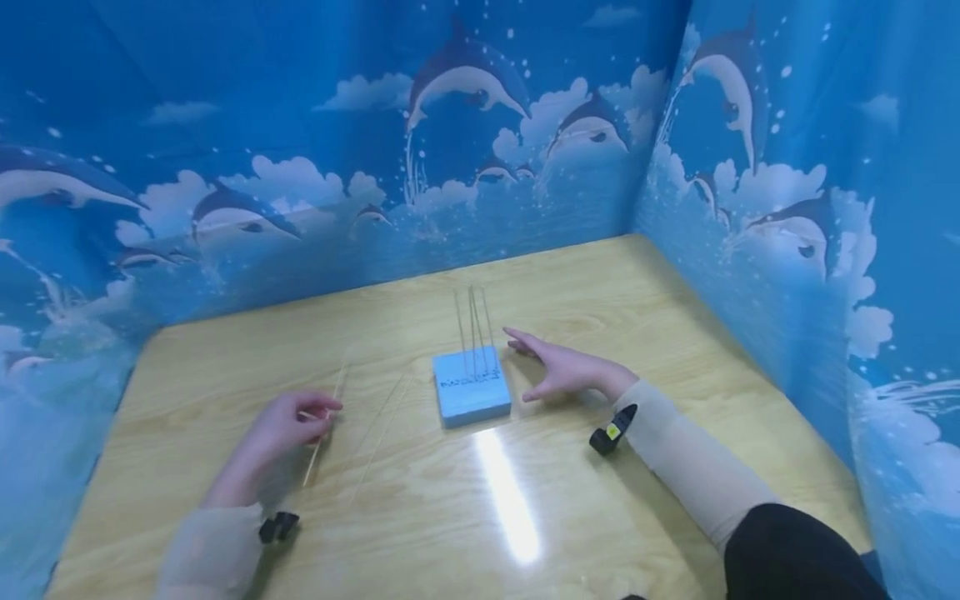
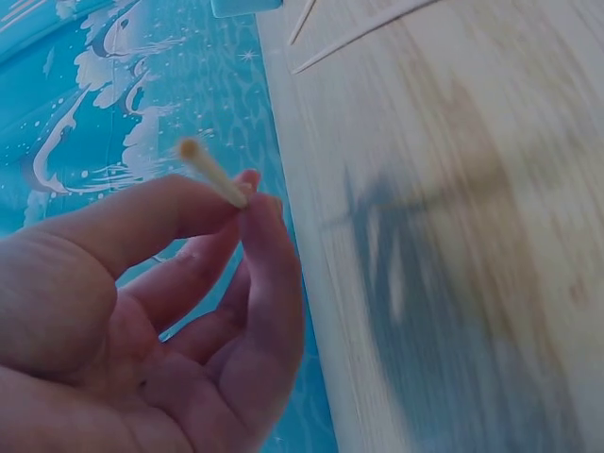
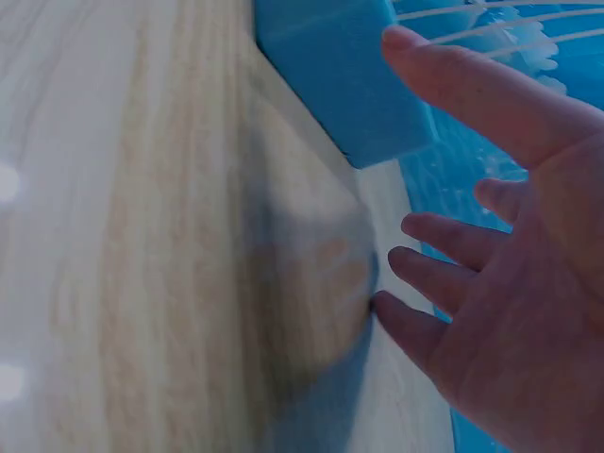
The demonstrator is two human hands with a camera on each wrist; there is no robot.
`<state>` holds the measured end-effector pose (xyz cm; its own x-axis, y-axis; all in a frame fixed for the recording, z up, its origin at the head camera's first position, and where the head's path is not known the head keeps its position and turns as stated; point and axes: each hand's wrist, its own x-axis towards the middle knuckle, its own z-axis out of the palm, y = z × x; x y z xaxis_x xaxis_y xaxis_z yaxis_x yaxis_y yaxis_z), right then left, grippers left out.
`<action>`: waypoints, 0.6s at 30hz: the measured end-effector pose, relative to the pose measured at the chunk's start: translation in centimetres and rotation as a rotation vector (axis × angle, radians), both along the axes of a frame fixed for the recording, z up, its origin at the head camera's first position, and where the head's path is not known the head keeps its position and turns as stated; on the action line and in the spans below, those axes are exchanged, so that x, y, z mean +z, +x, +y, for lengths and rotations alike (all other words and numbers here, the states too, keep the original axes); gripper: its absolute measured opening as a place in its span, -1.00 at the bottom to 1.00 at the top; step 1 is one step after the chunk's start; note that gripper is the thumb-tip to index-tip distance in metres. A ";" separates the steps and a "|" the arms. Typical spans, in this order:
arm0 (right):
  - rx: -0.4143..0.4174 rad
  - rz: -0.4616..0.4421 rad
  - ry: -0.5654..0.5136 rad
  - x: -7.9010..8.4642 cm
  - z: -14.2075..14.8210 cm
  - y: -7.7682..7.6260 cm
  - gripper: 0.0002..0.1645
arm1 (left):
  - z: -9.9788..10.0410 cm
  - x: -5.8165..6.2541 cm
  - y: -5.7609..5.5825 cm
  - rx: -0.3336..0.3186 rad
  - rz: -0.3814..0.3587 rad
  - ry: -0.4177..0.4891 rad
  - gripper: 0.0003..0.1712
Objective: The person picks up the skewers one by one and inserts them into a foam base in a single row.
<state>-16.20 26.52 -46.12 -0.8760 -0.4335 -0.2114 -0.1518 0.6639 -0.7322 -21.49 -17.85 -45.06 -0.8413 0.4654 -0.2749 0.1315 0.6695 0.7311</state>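
A light blue foam block [image 1: 471,386] lies in the middle of the wooden table [image 1: 465,500], with several thin sticks [image 1: 472,329] standing upright in it. My left hand [image 1: 288,425] pinches one thin wooden stick [image 2: 213,174] between thumb and fingertips, left of the block. Two more sticks [image 1: 382,417] lie flat on the table between that hand and the block. My right hand [image 1: 558,367] hovers just right of the block with fingers spread and straight, holding nothing. In the right wrist view the block [image 3: 349,75] sits just beyond the thumb, not touched.
Blue walls printed with dolphins [image 1: 465,79] close the table in at the back, left and right. A bright light glare [image 1: 510,500] lies on the tabletop in front of the block. A small black wrist device [image 1: 611,432] sits on my right sleeve.
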 end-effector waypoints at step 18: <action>-0.108 0.068 -0.238 0.3 1.8 0.9 -0.18 | 0.5 -1.4 0.3 -0.124 0.102 -0.093 -0.63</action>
